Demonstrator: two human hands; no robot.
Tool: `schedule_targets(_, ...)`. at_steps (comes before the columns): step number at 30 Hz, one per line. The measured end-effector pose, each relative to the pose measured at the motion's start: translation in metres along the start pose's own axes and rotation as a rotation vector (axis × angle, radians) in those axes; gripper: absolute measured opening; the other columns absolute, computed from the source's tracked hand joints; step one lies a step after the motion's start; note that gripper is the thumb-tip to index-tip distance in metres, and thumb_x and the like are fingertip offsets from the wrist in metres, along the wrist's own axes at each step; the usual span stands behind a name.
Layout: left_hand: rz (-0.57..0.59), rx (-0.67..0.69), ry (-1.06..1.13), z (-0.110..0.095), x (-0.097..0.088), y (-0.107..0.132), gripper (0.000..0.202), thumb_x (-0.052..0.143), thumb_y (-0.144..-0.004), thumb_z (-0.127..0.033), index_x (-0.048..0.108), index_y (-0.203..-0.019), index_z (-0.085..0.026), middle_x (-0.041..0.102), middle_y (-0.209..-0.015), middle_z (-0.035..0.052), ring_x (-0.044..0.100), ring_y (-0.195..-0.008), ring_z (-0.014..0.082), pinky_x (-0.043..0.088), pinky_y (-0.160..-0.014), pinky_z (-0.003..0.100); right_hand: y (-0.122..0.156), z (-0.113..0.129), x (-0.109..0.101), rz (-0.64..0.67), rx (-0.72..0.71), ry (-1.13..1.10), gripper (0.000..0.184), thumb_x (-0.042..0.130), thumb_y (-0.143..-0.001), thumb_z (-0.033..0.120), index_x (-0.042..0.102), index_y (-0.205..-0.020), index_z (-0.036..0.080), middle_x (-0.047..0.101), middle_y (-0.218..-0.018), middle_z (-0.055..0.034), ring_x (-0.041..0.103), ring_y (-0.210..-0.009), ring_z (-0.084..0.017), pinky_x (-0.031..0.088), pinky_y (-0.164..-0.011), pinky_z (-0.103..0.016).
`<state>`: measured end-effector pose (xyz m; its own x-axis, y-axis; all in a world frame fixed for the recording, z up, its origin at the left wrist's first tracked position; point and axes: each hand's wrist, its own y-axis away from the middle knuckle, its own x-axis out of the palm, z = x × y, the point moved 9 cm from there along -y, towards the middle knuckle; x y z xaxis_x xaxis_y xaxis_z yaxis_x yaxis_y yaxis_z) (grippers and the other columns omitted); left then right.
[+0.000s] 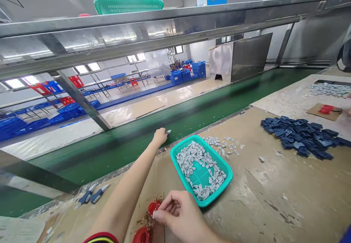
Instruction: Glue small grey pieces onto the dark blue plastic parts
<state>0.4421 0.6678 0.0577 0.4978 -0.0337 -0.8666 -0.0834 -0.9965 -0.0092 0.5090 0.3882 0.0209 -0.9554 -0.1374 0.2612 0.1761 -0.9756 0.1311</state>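
Note:
My left hand (pixel 160 136) is stretched far forward to the near edge of the green conveyor belt (pixel 192 116). Its fingertips pinch a small grey part (pixel 168 131) just over the belt. My right hand (pixel 179 213) rests on the worktable close to me, fingers curled with the thumb against them; whether anything is inside does not show. It lies beside a red round cap (pixel 154 206) and just in front of a teal basket (pixel 175 152) that holds several grey parts (pixel 192 155).
Loose grey parts (pixel 219 142) lie behind the basket. A heap of dark blue parts (pixel 301 137) sits to the right, and a few blue pieces (pixel 91 196) to the left. A steel shelf (pixel 164 27) runs overhead. A metal box (pixel 241 56) stands beyond the belt.

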Motion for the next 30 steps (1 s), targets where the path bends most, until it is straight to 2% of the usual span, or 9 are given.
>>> schedule_targets(2, 0.0, 0.008, 0.127, 0.005, -0.014, 0.026, 0.035, 0.057, -0.089, -0.035, 0.057, -0.116, -0.013, 0.06, -0.115, 0.0111, 0.059, -0.104, 0.0238, 0.049, -0.09, 0.046, 0.003, 0.02, -0.008, -0.001, -0.05, 0.0, 0.015, 0.075, -0.068, 0.027, 0.067, -0.069, 0.015, 0.067, -0.064, -0.0026, 0.057, -0.058, -0.013, 0.041, -0.054, -0.023)
schedule_targets(4, -0.003, 0.035, 0.276, 0.011, -0.032, 0.068, 0.041, 0.054, -0.089, -0.04, 0.056, -0.119, -0.012, 0.063, -0.114, 0.013, 0.059, -0.107, 0.0251, 0.048, -0.093, 0.044, 0.006, 0.039, -0.016, -0.002, -0.111, -0.027, 0.017, 0.074, -0.072, 0.031, 0.067, -0.072, 0.015, 0.068, -0.068, -0.0033, 0.06, -0.062, -0.015, 0.044, -0.057, -0.024)
schedule_targets(8, -0.065, 0.057, 0.523, 0.024, -0.069, 0.189, 0.053, 0.059, -0.083, -0.048, 0.056, -0.122, -0.013, 0.061, -0.124, 0.0137, 0.055, -0.118, 0.0263, 0.047, -0.099, 0.037, 0.014, 0.064, -0.03, -0.004, -0.186, -0.055, 0.024, 0.072, -0.076, 0.04, 0.066, -0.075, 0.017, 0.069, -0.073, -0.0042, 0.063, -0.068, -0.017, 0.048, -0.063, -0.026)
schedule_targets(9, -0.11, 0.037, 0.577, 0.028, -0.077, 0.22, 0.05, 0.061, -0.081, -0.048, 0.057, -0.12, -0.015, 0.061, -0.123, 0.0127, 0.057, -0.115, 0.0259, 0.048, -0.097, 0.037, 0.016, 0.068, -0.032, -0.004, -0.195, -0.049, 0.025, 0.072, -0.076, 0.041, 0.066, -0.075, 0.017, 0.068, -0.073, -0.0042, 0.063, -0.068, -0.017, 0.049, -0.063, -0.026)
schedule_targets(12, -0.358, -0.068, 0.705, 0.042, -0.092, 0.304, 0.033, 0.072, -0.074, -0.04, 0.065, -0.1, -0.021, 0.069, -0.101, 0.0072, 0.065, -0.098, 0.0241, 0.055, -0.086, 0.035, 0.024, 0.074, -0.03, 0.032, -0.192, -0.026, 0.026, 0.071, -0.076, 0.043, 0.065, -0.076, 0.018, 0.068, -0.073, -0.0038, 0.063, -0.069, -0.017, 0.05, -0.063, -0.027)
schedule_targets(15, -0.528, -0.14, 0.749, 0.043, -0.085, 0.356, 0.026, 0.077, -0.068, -0.035, 0.068, -0.09, -0.023, 0.071, -0.09, 0.0036, 0.068, -0.089, 0.0242, 0.059, -0.08, 0.036, 0.033, 0.072, -0.018, 0.129, -0.16, -0.011, 0.023, 0.072, -0.076, 0.041, 0.065, -0.076, 0.019, 0.067, -0.073, -0.0022, 0.062, -0.069, -0.016, 0.05, -0.064, -0.026)
schedule_targets(19, -0.541, -0.181, 0.827, 0.027, -0.067, 0.377, 0.02, 0.077, -0.068, -0.03, 0.072, -0.086, -0.025, 0.074, -0.091, 0.0035, 0.07, -0.083, 0.0249, 0.062, -0.076, 0.035, 0.042, 0.063, -0.003, 0.239, -0.117, 0.015, 0.019, 0.074, -0.074, 0.037, 0.066, -0.076, 0.02, 0.067, -0.074, -0.0016, 0.063, -0.07, -0.016, 0.05, -0.066, -0.026)
schedule_targets(24, -0.528, -0.123, 0.861, 0.01, -0.065, 0.374, 0.014, 0.073, -0.072, -0.027, 0.074, -0.086, -0.028, 0.074, -0.087, 0.0013, 0.071, -0.075, 0.0233, 0.063, -0.071, 0.034, 0.043, 0.054, 0.004, 0.29, -0.081, 0.036, 0.018, 0.073, -0.075, 0.035, 0.065, -0.078, 0.019, 0.067, -0.076, -0.002, 0.064, -0.071, -0.016, 0.049, -0.067, -0.026)
schedule_targets(30, -0.493, -0.088, 0.872, 0.007, -0.06, 0.37, 0.015, 0.071, -0.075, -0.023, 0.075, -0.089, -0.028, 0.074, -0.09, 0.0009, 0.071, -0.074, 0.0217, 0.063, -0.073, 0.032, 0.038, 0.05, 0.001, 0.272, -0.085, 0.097, 0.018, 0.073, -0.075, 0.034, 0.065, -0.076, 0.017, 0.066, -0.074, -0.0027, 0.061, -0.07, -0.015, 0.047, -0.065, -0.026)
